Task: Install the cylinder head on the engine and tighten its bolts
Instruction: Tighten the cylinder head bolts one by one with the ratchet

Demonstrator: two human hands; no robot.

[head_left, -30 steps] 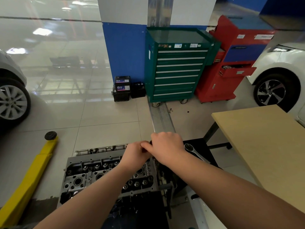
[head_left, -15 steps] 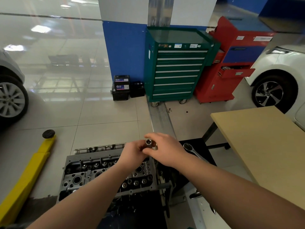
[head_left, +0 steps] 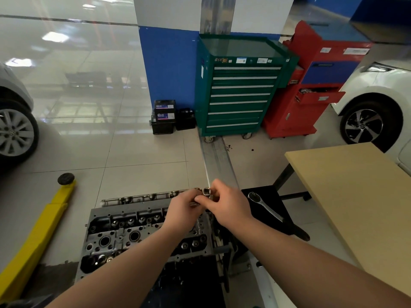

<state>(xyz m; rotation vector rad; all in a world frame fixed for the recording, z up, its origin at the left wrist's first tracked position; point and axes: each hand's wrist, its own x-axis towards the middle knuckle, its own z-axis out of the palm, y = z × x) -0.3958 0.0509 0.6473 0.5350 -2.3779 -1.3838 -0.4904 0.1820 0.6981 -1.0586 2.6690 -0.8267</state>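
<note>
Socket [head_left: 206, 192] now up in plain sight between both hands. 1 s back was buried under the knuckles, half a sec ago just poking out, now open end tipped up toward cam. Hands also drifted a touch toward the head's far right corner. Prob means socket getting fitted to an extension or bolt bit, so prep for tightening, not torquing yet.

Left hand [head_left: 182, 210] curled, fingertips pinching a thin metal piece right under the socket; can't tell if extension or bolt, too hidden. Right hand [head_left: 229, 204] palm down, thumb + fingers wrapped narrow round the socket from the right. Both grips closed on the same little assembly, knuckles nearly touching, forearms coming in from bottom of frame in a V.

Head [head_left: 124, 232] already sitting on the engine [head_left: 191, 283], right below the hands, top face w/ its bores showing. Bolts not clearly readable from here. Ratchet [head_left: 264, 206] lying untouched on the black stool [head_left: 280, 196] just right of the hands, beside the table [head_left: 355, 196]. Guess: ratchet is the next grab.
</note>
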